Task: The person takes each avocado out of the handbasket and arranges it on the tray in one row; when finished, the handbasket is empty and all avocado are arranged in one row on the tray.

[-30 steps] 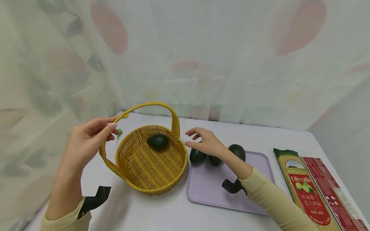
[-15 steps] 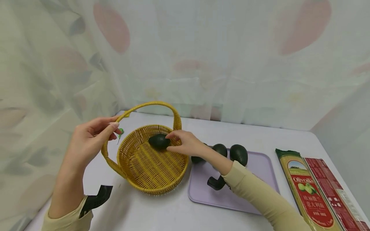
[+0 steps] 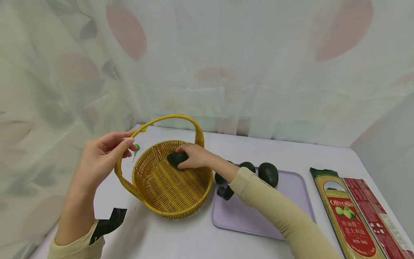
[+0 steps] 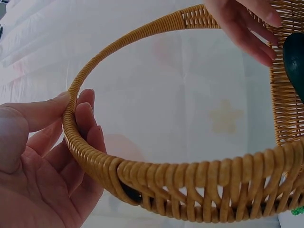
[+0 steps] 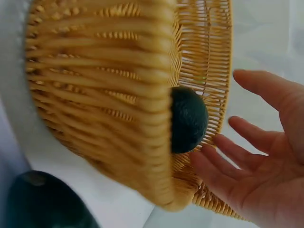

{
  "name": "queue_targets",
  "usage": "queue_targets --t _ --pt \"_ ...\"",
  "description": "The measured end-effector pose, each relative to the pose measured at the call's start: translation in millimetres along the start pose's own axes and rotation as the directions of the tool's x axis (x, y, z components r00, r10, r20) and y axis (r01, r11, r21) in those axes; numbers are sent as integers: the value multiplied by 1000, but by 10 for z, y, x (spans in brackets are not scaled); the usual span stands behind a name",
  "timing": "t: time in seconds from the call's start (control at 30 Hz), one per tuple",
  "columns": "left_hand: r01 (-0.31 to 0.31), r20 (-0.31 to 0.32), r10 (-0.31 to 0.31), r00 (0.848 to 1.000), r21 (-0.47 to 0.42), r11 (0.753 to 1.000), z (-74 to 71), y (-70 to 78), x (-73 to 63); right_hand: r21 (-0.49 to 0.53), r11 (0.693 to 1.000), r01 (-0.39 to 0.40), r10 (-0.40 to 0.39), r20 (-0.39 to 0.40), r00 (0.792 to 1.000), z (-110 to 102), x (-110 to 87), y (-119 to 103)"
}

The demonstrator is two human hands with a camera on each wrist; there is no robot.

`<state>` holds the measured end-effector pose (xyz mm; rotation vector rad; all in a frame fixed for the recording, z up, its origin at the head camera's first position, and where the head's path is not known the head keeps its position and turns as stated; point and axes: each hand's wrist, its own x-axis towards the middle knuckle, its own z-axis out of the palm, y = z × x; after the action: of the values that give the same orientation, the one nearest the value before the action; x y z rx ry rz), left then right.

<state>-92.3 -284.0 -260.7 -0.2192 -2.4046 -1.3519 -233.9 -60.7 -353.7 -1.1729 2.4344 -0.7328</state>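
Observation:
My left hand (image 3: 103, 154) pinches the handle (image 4: 90, 66) of a round yellow wicker basket (image 3: 174, 215) between thumb and fingers. The basket leans a little, its inside facing me. A dark green avocado (image 3: 176, 158) lies against the basket's back wall. Over its right end reaches my right hand (image 3: 195, 156), fingers behind and thumb in front. In the right wrist view the fingers are spread close beside the avocado (image 5: 187, 118), not curled round it. Several more avocados (image 3: 268, 174) lie on a lilac tray (image 3: 252, 223), partly hidden by my right forearm.
Right of the tray lie a bag of pasta (image 3: 346, 212) and a red packet (image 3: 372, 212). A small green-headed tool (image 3: 136, 148) lies behind the left hand on the white table (image 3: 174, 237). A patterned curtain (image 3: 239, 72) hangs along the table's back edge.
My right hand has moved left from above the tray into the basket, over the avocado. The left hand keeps its hold on the handle, and the basket stays almost in place.

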Motion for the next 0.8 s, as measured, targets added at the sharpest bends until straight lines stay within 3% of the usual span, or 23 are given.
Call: queue_targets --t 0.2,0.33,0.57,0.7,0.8 --pt "-6 2 6 1000 3 1000 2 -10 -6 -46 993 -113 117 111 987 28 193 -15" --pt "-3 3 3 1000 0 1000 2 -9 -9 -49 988 -149 155 161 975 40 254 -34" --pt "-9 4 9 1000 8 1000 -3 1 -13 -1 998 -70 67 289 955 70 287 -94" --pt "-23 5 23 1000 4 1000 -4 1 -14 9 1000 15 -18 400 916 109 293 -145" --pt "-26 5 26 1000 0 1000 -7 2 -12 32 997 72 -79 486 870 125 297 -186"
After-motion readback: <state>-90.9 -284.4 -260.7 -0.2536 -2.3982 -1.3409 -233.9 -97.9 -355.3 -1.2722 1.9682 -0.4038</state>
